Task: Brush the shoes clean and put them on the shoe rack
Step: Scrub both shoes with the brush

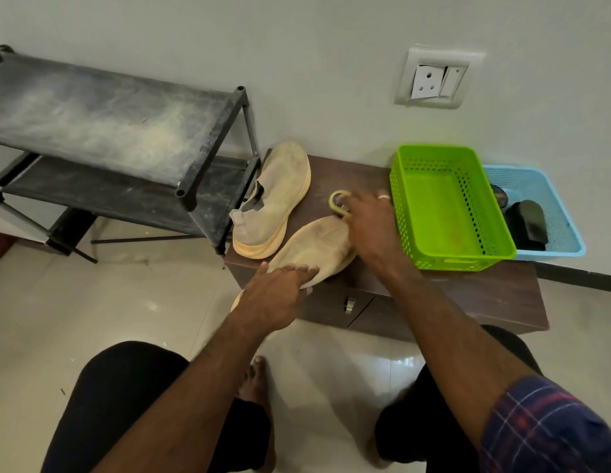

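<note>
**Shoe Cleaning Under Way on Low Cabinet**

Seen from above, seated before a low dark-brown cabinet [467, 295] set against a pale wall. Left hand [280, 295] laid over the heel end of the nearer yellow shoe [317, 247], thumb on one side and fingers curled over the upper, holding it; heel end jutting past the cabinet's front edge, toe pointing toward the wall. Right hand [368, 227] down at that shoe's toe, fingers curled around a yellow-handled brush [338, 203], only its looped handle showing past the knuckles; a ring on one finger. Second yellow shoe [276, 199] lying on the cabinet's left end, untouched, just beside the first and close to the leg of the shoe rack [109, 114]. Rack standing on the floor to the left, two dark, dusty shelves, no shoes on either. Green basket [450, 206] to the right of the hands, touching a blue basket [553, 213] holding a black brush [525, 227] and a round tin, partly hidden. Wall socket [437, 76] above. Checked sleeve [549, 428] and dark-clad knees in the foreground.
</note>
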`<state>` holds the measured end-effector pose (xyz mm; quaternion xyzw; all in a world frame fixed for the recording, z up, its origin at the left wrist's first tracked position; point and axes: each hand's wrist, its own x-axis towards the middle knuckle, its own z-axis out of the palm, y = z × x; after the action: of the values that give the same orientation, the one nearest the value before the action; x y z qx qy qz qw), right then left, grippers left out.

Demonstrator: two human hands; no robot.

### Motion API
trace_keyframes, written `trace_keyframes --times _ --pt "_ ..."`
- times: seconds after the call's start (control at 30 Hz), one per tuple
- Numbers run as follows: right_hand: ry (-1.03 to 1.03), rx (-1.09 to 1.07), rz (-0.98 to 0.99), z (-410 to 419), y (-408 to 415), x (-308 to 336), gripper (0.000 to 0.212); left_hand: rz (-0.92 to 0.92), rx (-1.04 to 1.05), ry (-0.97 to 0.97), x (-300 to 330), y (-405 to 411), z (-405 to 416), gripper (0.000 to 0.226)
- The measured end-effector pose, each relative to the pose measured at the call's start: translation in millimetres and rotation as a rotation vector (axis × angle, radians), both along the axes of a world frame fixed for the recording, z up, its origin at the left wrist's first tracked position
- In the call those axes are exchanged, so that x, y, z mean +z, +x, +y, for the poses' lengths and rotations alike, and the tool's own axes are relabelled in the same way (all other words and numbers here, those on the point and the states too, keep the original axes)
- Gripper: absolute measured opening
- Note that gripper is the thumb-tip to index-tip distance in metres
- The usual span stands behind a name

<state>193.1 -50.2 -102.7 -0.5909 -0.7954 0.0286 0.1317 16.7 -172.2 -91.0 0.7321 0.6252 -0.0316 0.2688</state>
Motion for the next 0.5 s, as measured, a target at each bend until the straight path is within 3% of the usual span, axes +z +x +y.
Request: trace_keyframes --times 0.07,0.17,0.27,0.4,0.5 --pt "0.09 -0.096 0.087 7.2 6.4 7.8 0.034 0.005 -0.009 -0.011 -1.4 -1.2 0.6 0.048" --pt "-0.038 -0.035 0.24 -12.7 13.8 18.9 0.036 0.003 -0.02 -0.023 -2.0 -1.5 2.5 0.048" --pt "-0.225 0.017 0.095 -21.9 9.9 11.3 0.036 0.033 -0.038 -0.006 -0.9 0.6 5.8 0.048" --pt "-0.009 -0.081 0.118 3.5 8.3 2.5 0.03 -0.001 -0.008 -0.014 -0.5 2.1 2.8 0.048" --pt "0.067 -0.143 0.263 4.2 15.1 12.8 0.032 -0.009 -0.009 -0.026 -2.9 0.0 2.7 0.048"
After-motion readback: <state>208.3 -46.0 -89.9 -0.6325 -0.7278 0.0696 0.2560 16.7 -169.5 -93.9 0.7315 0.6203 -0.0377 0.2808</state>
